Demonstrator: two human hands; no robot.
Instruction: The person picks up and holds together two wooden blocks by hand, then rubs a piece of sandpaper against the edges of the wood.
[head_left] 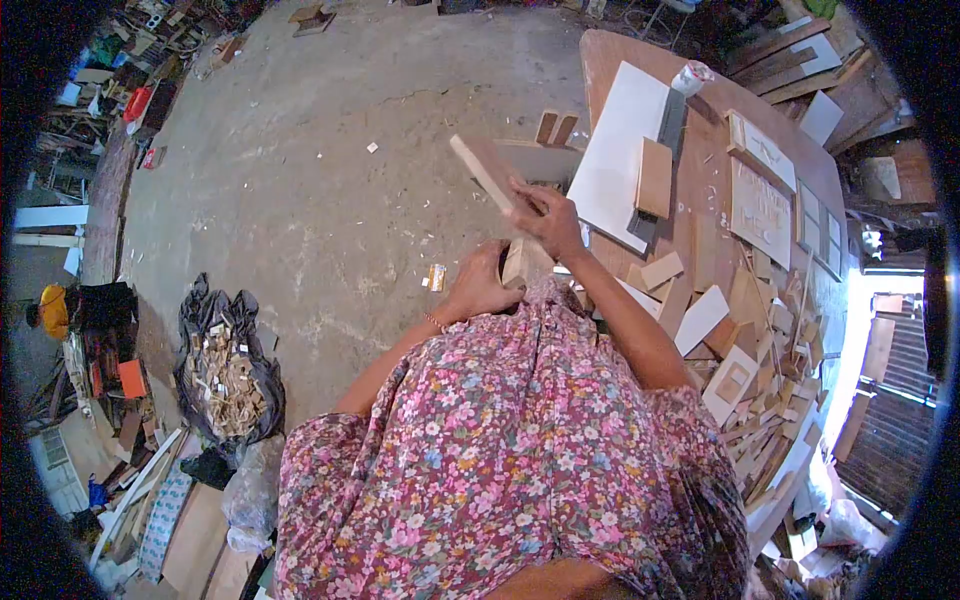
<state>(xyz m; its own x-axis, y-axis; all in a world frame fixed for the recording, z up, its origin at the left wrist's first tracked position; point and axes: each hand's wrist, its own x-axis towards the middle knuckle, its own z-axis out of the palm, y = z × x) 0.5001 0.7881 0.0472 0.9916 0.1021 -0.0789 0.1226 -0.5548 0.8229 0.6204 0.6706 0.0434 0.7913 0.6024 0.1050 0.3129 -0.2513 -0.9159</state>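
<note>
The right grip (550, 215), near the middle of the frame, is wrapped around the lower end of a board (483, 172) tilted toward the upper left; the left grip (475, 286) holds a block (520, 262) just below. The board looks stiff, dry and fairly light, probably best held mid-length by its long edges. A white panel (615, 150) on the desk (620, 50) crowds the right; the floor (290, 150) gives room leftward.
</note>
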